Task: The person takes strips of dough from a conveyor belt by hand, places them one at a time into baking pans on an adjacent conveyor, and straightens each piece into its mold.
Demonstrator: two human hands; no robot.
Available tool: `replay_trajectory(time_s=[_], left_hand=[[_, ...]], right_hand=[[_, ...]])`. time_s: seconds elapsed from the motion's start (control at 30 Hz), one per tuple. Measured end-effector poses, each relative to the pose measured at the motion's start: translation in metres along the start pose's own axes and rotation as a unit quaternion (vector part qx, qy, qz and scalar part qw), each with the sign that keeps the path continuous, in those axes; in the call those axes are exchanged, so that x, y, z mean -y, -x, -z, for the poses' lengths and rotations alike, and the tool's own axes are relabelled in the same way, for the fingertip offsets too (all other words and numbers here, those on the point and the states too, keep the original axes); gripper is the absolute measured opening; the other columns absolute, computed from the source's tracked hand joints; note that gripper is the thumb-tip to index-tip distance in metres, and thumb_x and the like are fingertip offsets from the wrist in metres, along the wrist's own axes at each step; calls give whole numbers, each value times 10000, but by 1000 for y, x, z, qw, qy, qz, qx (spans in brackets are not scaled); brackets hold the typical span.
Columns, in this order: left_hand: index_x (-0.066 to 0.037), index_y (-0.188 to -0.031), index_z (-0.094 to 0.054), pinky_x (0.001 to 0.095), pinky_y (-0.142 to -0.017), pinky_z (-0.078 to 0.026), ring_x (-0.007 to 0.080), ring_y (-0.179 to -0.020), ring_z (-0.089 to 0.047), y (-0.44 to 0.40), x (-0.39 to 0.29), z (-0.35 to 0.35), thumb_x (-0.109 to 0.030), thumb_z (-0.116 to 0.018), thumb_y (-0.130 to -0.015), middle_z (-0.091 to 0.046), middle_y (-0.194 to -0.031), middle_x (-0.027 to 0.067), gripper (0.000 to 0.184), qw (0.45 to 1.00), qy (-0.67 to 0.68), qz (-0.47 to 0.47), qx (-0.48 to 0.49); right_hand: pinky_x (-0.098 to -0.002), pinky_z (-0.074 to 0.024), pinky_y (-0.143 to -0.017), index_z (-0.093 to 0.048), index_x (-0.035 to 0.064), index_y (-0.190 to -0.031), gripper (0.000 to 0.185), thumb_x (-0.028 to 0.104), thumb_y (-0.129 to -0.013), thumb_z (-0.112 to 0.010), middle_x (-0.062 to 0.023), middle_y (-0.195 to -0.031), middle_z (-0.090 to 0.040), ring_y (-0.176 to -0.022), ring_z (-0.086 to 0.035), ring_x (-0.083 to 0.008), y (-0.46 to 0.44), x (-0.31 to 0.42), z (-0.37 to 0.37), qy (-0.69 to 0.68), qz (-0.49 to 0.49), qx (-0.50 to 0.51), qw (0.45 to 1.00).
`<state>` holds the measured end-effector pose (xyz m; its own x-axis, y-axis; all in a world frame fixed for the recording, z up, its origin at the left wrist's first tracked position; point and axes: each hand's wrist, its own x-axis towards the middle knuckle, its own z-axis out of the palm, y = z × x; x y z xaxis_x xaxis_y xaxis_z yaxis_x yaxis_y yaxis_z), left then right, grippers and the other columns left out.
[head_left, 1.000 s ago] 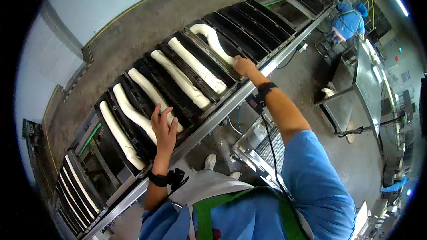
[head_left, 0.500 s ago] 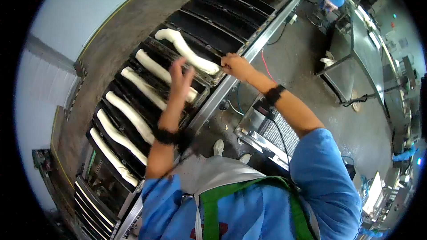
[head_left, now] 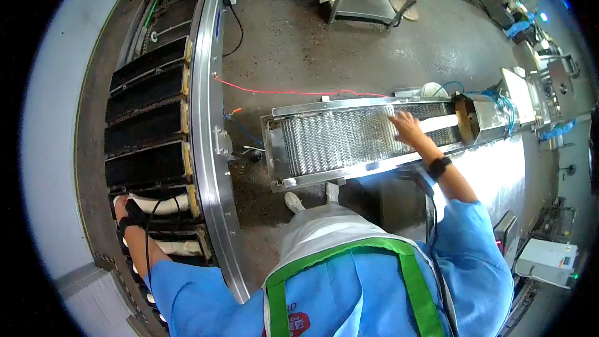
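Observation:
My right hand reaches over the metal mesh conveyor with its fingers spread. It is at the near end of a white dough strip that comes out of a metal housing. I cannot tell whether the fingers touch that strip. My left hand is at the far left end of another white dough strip, which lies in a black tray. The fingers of this hand are mostly hidden. Below it, a further dough strip lies in the adjoining tray.
Several black trays form a row along a steel rail. A red cable crosses the floor to the mesh conveyor. A steel table stands beyond, and a white box is at the lower right.
My view has turned to the right. My right hand has left the dough in the tray and is over the mesh conveyor. My left hand has moved to the far end of a tray.

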<state>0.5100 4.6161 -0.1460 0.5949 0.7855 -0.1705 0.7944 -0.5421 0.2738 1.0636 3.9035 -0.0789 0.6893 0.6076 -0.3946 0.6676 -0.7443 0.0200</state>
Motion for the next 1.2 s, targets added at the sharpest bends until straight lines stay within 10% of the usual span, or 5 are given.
replay_trajectory(time_s=[0.2,0.4,0.53,0.93,1.2], left_hand=[[-39,-1244,-262,313,-904,-290,278,-1091,-365,72,-49,6,-69,-421,-742,-359,-1221,162,528,869,316,313,-219],[43,-1142,-383,324,-891,-307,273,-1113,-347,188,-248,72,-241,-499,-758,-349,-1218,179,492,891,281,357,7],[79,-1150,-338,336,-939,-244,313,-1133,-301,214,-252,18,-300,-465,-781,-335,-1209,209,545,946,200,252,42],[87,-1067,-387,467,-942,-181,347,-1147,-260,257,-308,-65,-388,-548,-711,-327,-1204,224,615,966,40,225,-118],[49,-861,-507,421,-952,-193,302,-1119,-325,250,-304,-77,-192,-544,-740,-482,-1013,189,273,946,-78,129,-286]], right_hand=[[-499,-342,-831,-406,152,-1063,363,55,-722,-487,-88,-1136,-395,-1083,-356,-287,16,-16,-29,90,-43,-41,994],[-406,-398,-769,-489,103,-1000,355,49,-651,-522,-147,-1001,-517,-965,-465,-323,-34,-35,-29,-53,13,-21,998],[-285,-423,-556,-514,74,-903,292,23,-616,-531,-117,-749,-532,-612,-525,-187,-29,-7,101,-193,14,-114,974],[-247,-388,-707,-514,50,-956,283,198,-717,-547,-30,-859,-516,-791,-486,-117,5,212,288,-564,375,-260,689],[-365,-345,-831,-461,72,-1077,455,103,-648,-607,-157,-1039,-447,-1007,-402,-304,-159,456,107,-223,501,-159,821]])
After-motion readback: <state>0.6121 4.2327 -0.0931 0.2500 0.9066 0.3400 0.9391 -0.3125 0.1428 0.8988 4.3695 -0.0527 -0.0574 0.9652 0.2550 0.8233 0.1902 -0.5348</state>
